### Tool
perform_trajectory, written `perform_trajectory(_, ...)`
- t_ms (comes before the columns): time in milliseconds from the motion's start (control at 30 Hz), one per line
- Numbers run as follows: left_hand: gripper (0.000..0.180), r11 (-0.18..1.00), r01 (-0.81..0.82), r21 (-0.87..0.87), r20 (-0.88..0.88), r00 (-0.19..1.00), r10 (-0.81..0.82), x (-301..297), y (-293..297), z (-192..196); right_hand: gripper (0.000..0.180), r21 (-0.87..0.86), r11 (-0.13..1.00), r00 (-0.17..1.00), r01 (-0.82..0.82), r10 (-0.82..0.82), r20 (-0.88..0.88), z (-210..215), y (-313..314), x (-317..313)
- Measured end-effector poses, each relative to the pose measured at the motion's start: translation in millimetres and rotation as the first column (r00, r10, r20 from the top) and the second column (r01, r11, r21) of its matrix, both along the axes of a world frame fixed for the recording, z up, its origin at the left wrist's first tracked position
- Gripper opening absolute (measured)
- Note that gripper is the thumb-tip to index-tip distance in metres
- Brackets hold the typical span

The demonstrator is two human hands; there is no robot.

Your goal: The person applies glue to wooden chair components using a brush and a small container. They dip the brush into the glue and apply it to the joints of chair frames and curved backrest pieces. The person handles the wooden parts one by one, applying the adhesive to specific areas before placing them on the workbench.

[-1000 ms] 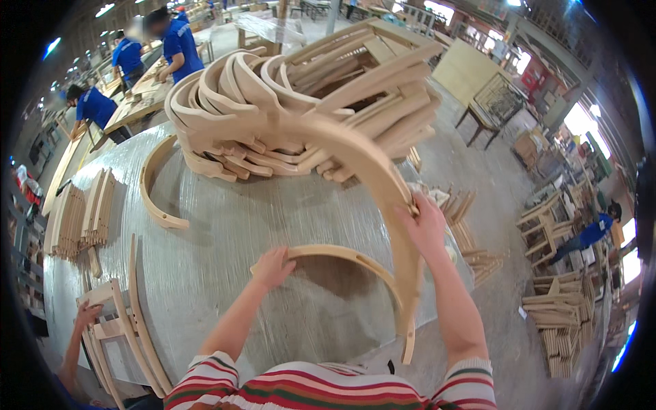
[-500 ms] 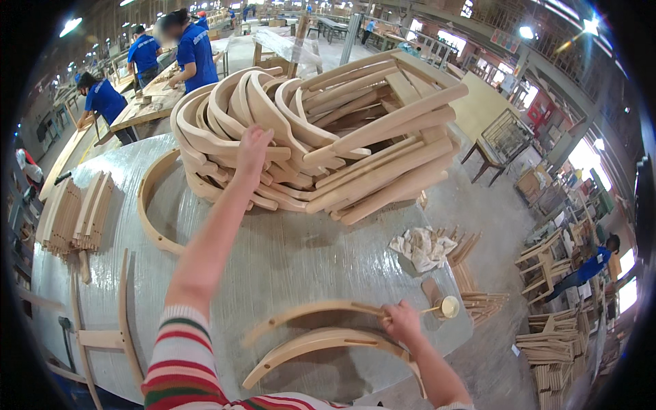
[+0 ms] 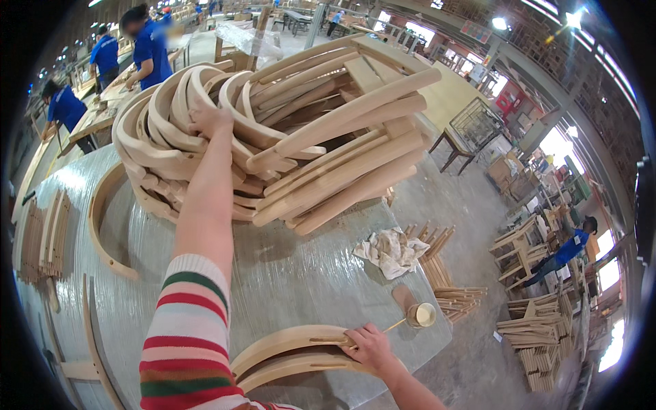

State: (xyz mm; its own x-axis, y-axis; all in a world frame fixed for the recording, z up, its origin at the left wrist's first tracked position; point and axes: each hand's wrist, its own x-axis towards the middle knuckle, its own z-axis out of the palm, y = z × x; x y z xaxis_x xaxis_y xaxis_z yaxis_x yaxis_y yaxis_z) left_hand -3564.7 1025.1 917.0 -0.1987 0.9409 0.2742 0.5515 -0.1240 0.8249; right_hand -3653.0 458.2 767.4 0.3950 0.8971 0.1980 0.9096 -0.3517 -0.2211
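My left hand [image 3: 210, 121] reaches into a big pile of bare wooden chair parts. Its fingers curl round the edge of a curved wooden part [image 3: 183, 109] near the pile's top. Close to my body, my right hand [image 3: 371, 345] grips the right end of a curved wooden rail [image 3: 283, 342]. A thin stick [image 3: 394, 325] also sticks out of that hand, toward a small cup [image 3: 424, 314] with cream-coloured contents. A second curved rail [image 3: 301, 370] lies right beside the first, on the near side. Slots show near the right ends of both rails.
A crumpled rag [image 3: 389, 253] lies on the plastic-covered table [image 3: 294, 273], left of bundled wooden sticks [image 3: 441, 270]. Stacked slats [image 3: 41, 236], a curved rail [image 3: 99, 219] and a chair frame [image 3: 96, 342] are on the left. Several people in blue shirts work beyond the table.
My view has shifted rightward. The left hand's fingers have closed on a curved part in the pile. The rail in my right hand has come down against the other rail.
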Motion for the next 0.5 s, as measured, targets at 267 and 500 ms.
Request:
perform_trajectory(267,0.068,0.999,-0.037,0.037,-0.001,0.999,0.037,0.8,-7.2,11.4,0.030,0.018,1.000,1.000,0.005,-0.005,-0.022,-6.8,0.8,3.9)
perform_trajectory(500,0.059,0.890,0.185,0.416,-0.258,0.963,-0.080,11.9,-18.8,44.0,0.031,-0.029,1.000,0.999,0.011,-0.012,-0.033,-4.0,-1.1,3.1)
